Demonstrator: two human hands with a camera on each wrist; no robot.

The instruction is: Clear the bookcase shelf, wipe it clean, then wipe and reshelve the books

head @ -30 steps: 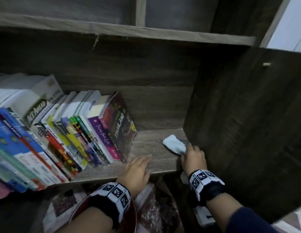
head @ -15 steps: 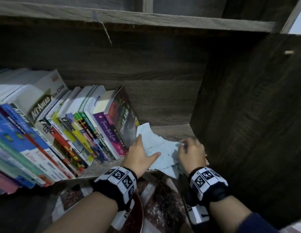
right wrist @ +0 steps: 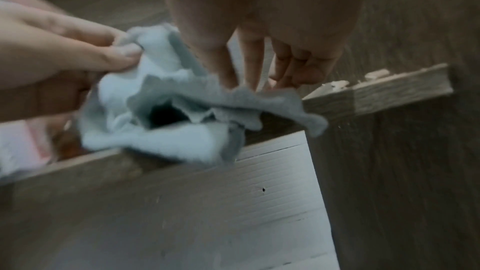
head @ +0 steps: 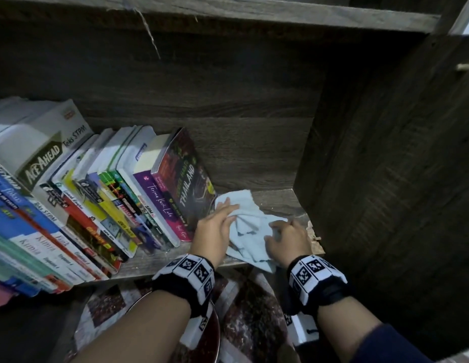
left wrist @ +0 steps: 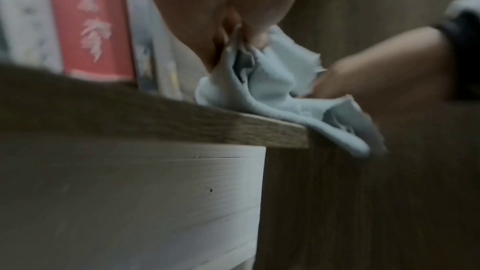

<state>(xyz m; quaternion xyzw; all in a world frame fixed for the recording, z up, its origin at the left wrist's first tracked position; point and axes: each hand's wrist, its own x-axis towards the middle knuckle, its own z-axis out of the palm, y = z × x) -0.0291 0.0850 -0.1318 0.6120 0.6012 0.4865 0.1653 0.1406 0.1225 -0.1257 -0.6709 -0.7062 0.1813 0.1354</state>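
Note:
A light blue cloth [head: 247, 226] lies crumpled on the right end of the wooden shelf [head: 275, 201], one corner hanging over the front edge. My left hand [head: 219, 224] pinches a fold of the cloth [left wrist: 272, 81] between thumb and fingers, right beside the leaning "Thailand" book [head: 188, 179]. My right hand [head: 284, 235] rests with spread fingers on the cloth's right part [right wrist: 161, 93]. A row of books [head: 97, 200] leans leftward and fills the shelf's left side.
The dark side panel [head: 385, 179] stands close to my right hand. The shelf's front right corner [head: 314, 233] is chipped. Another shelf board [head: 254, 11] runs overhead. A pale panel [left wrist: 155, 192] sits under the shelf; patterned floor and a dark red round object [head: 215, 336] lie below.
The cloth went from a small wad under my right hand to spread across the shelf. My left hand moved onto it and now bunches a fold. The view has come closer.

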